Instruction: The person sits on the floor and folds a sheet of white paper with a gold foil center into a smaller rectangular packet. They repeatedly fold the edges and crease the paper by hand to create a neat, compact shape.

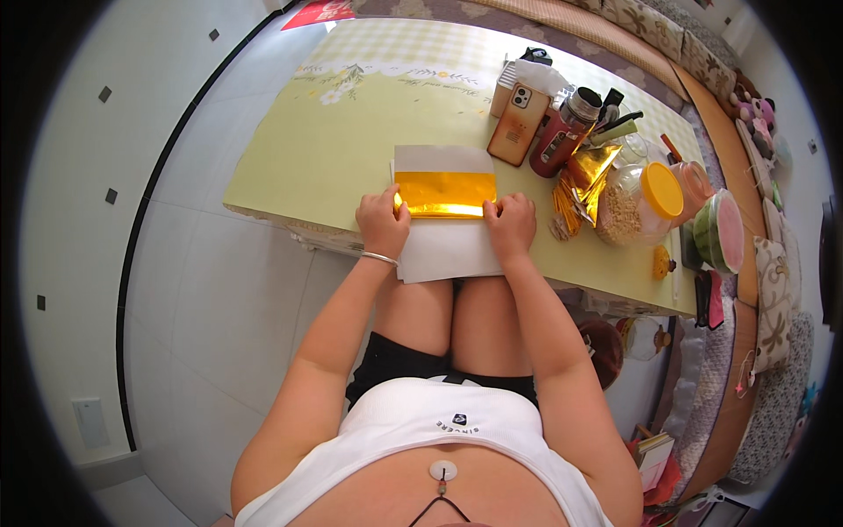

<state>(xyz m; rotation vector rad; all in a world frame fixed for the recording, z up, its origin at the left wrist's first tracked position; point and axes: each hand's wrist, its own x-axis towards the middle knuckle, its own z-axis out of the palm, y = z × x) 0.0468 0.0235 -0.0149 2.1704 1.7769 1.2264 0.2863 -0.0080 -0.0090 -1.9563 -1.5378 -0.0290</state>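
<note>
A shiny gold foil sheet (445,193) lies across white paper (450,250) at the table's near edge, and the paper hangs a little over that edge. Its near side looks raised or folded. My left hand (383,221), with a silver bangle at the wrist, pinches the sheet's near left corner. At the near right corner my right hand (511,224) has its fingers closed on the same sheet. My fingertips are partly hidden. To the right of my right hand lies a bundle of gold foil pieces (584,189).
The table (307,162) wears a pale green cloth. Along its right side stand a phone (520,123), a dark red flask (562,136), a yellow-lidded jar (634,206) of small tan pieces and a cut watermelon (720,233). A cushioned sofa (773,299) runs along the right.
</note>
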